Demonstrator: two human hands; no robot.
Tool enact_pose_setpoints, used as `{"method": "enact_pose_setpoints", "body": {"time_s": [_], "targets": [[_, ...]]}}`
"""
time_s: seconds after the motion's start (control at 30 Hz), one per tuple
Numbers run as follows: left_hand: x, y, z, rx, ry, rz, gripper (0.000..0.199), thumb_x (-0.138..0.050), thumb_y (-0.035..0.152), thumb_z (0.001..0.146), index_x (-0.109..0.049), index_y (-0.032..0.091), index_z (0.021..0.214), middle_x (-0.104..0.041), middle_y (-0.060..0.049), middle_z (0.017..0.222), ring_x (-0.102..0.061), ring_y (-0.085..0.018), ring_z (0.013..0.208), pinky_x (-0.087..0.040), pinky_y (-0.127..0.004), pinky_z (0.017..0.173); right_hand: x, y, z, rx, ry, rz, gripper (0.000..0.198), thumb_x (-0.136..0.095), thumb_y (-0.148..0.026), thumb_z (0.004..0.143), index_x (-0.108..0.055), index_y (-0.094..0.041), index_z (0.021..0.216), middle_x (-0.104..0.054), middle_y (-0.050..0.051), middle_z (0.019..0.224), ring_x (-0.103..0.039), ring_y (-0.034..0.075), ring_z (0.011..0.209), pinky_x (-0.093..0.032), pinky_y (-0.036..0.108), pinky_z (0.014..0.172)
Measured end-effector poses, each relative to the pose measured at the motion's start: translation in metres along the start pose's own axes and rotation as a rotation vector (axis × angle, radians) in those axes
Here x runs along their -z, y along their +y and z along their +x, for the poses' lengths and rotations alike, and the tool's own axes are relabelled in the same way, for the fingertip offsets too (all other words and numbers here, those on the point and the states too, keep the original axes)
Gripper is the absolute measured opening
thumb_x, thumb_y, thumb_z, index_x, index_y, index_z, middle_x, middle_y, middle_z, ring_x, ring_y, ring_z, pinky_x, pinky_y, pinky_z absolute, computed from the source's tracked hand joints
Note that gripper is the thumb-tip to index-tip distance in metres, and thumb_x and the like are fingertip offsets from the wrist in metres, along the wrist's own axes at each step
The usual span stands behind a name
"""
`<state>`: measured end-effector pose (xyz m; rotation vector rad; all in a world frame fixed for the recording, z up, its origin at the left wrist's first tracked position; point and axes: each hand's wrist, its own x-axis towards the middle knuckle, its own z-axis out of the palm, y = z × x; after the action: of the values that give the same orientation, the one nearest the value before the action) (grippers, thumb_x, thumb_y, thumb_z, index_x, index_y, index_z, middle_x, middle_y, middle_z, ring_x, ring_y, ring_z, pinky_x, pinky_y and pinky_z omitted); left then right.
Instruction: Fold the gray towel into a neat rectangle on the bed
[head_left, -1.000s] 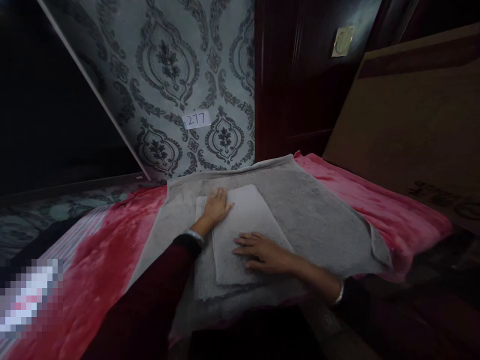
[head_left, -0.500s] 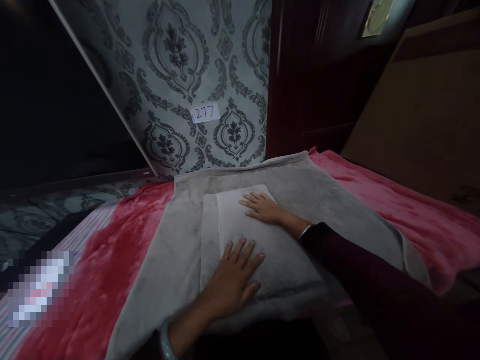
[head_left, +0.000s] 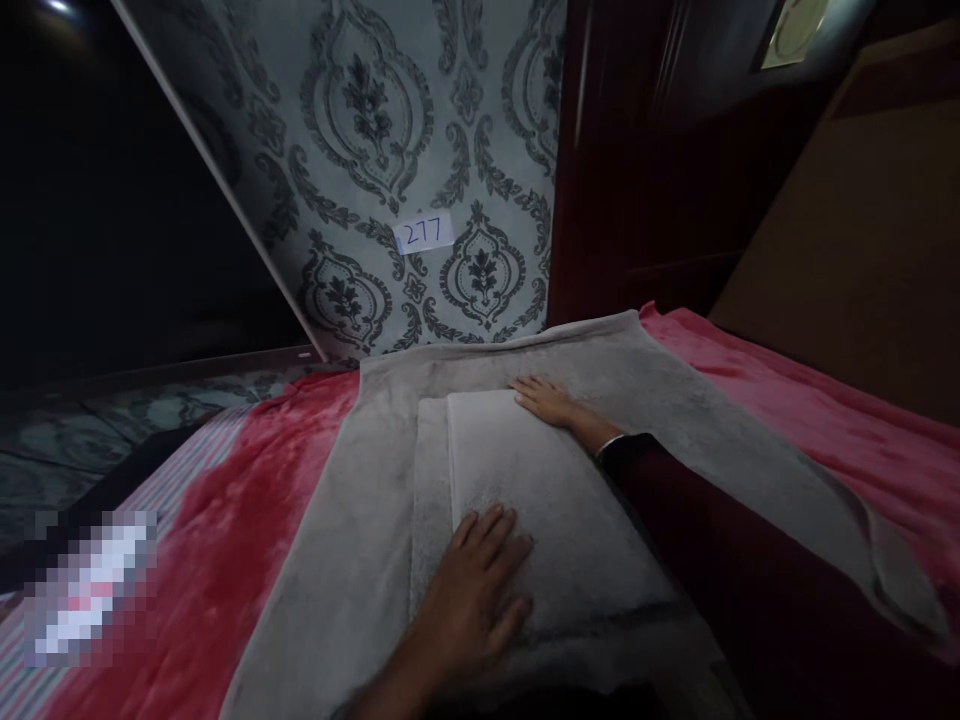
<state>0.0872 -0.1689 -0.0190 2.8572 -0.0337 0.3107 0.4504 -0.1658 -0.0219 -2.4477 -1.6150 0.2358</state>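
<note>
Right now my left hand (head_left: pixel 472 590) lies flat, palm down with the fingers spread, on the near end of the folded grey towel (head_left: pixel 540 490); it grips nothing, only presses on the cloth. My right hand (head_left: pixel 546 402) reaches over from the right in a dark red sleeve (head_left: pixel 720 560) and rests at the towel's far right corner, fingers stretched out and loosely together, open too, touching the corner and the cloth beneath it. I cannot tell whether any fingertips are tucked under the edge.

The folded towel is a pale oblong that runs away from me, its top layer sitting a little to the right of a slightly wider layer under it, so a narrow strip of the lower layer shows along the left side. It lies on top of a larger grey towel (head_left: pixel 337 560) spread flat, which reaches to the wall at the far end and hangs toward me at the near end. Under that is a pink-red blanket (head_left: pixel 217 540) covering the bed, showing on both sides.

Beyond the bed stands a patterned grey wallpapered wall (head_left: pixel 390 140) with a small white label reading 277 (head_left: pixel 424 233). Dark wooden panelling (head_left: pixel 637 190) stands to the right of it.
</note>
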Motion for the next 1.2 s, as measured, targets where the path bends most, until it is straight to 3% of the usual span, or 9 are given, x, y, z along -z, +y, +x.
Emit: {"method": "enact_pose_setpoints", "body": {"time_s": [0.17,0.23,0.3,0.37,0.43,0.53,0.6,0.9,1.2], "targets": [[-0.003,0.001,-0.005,-0.023,0.106,0.054,0.051,-0.056,0.022,0.091,-0.053,0.022,0.142,-0.05,-0.013,0.154,-0.043,-0.03,0.145,-0.04,-0.058,0.117,0.018,-0.026,-0.009,-0.067,0.03,-0.088,0.061,-0.031,-0.044,0.106,-0.028,-0.023,0.163,-0.019,0.011,0.169,-0.014,0.036,0.155,-0.019,0.064,0.12],[-0.005,0.002,-0.007,-0.036,0.148,0.079,0.046,-0.056,0.019,0.091,-0.057,0.02,0.136,-0.057,-0.014,0.147,-0.049,-0.03,0.14,-0.044,-0.056,0.114,0.019,-0.051,-0.017,0.069,0.083,-0.136,0.06,-0.037,-0.045,0.105,-0.033,-0.025,0.161,-0.02,0.011,0.169,-0.012,0.036,0.155,-0.016,0.065,0.12],[-0.006,0.004,-0.007,-0.037,0.158,0.095,0.044,-0.055,0.018,0.09,-0.059,0.02,0.134,-0.061,-0.014,0.143,-0.053,-0.03,0.136,-0.045,-0.055,0.113,0.012,-0.078,-0.025,0.29,0.078,-0.143,0.059,-0.04,-0.048,0.104,-0.036,-0.028,0.16,-0.022,0.009,0.168,-0.013,0.035,0.155,-0.015,0.064,0.121],[-0.008,0.007,-0.008,-0.022,0.125,0.112,0.049,-0.057,0.02,0.091,-0.055,0.02,0.139,-0.056,-0.014,0.148,-0.049,-0.031,0.14,-0.044,-0.056,0.115,0.0,-0.1,-0.03,0.435,0.004,-0.115,0.059,-0.039,-0.049,0.105,-0.034,-0.029,0.16,-0.023,0.009,0.168,-0.015,0.033,0.155,-0.015,0.062,0.121],[-0.012,0.009,-0.01,0.017,0.078,0.124,0.061,-0.061,0.024,0.091,-0.045,0.022,0.149,-0.044,-0.015,0.159,-0.039,-0.032,0.148,-0.04,-0.057,0.118,-0.011,-0.11,-0.029,0.478,-0.052,-0.074,0.059,-0.035,-0.049,0.106,-0.03,-0.028,0.162,-0.023,0.009,0.168,-0.016,0.03,0.155,-0.015,0.059,0.122],[-0.021,0.012,-0.015,0.065,0.042,0.119,0.075,-0.064,0.029,0.091,-0.032,0.026,0.158,-0.025,-0.013,0.168,-0.024,-0.032,0.155,-0.032,-0.057,0.122,-0.02,-0.109,-0.013,0.459,-0.046,-0.026,0.06,-0.03,-0.05,0.107,-0.027,-0.027,0.163,-0.023,0.008,0.168,-0.015,0.028,0.155,-0.015,0.056,0.123],[-0.027,0.013,-0.018,0.076,0.034,0.11,0.077,-0.065,0.028,0.091,-0.029,0.029,0.159,-0.02,-0.011,0.17,-0.021,-0.032,0.156,-0.03,-0.057,0.123,-0.021,-0.104,0.003,0.44,-0.041,-0.018,0.062,-0.029,-0.052,0.106,-0.026,-0.027,0.163,-0.023,0.007,0.168,-0.018,0.029,0.155,-0.015,0.055,0.123],[-0.023,0.013,-0.017,0.085,-0.027,0.086,0.081,-0.069,0.03,0.088,-0.03,0.028,0.159,-0.022,-0.013,0.169,-0.025,-0.033,0.154,-0.036,-0.058,0.121,-0.018,-0.102,0.053,0.305,-0.065,-0.033,0.061,-0.022,-0.05,0.106,-0.032,-0.027,0.161,-0.026,0.006,0.167,-0.019,0.031,0.154,-0.018,0.056,0.122],[-0.02,0.015,-0.018,0.09,0.03,0.051,0.074,-0.065,0.03,0.09,-0.034,0.027,0.157,-0.022,-0.01,0.169,-0.022,-0.031,0.155,-0.031,-0.056,0.124,-0.013,-0.112,0.05,0.216,0.001,-0.095,0.057,-0.022,-0.044,0.107,-0.032,-0.027,0.161,-0.027,0.007,0.167,-0.021,0.033,0.154,-0.019,0.061,0.12]]}}
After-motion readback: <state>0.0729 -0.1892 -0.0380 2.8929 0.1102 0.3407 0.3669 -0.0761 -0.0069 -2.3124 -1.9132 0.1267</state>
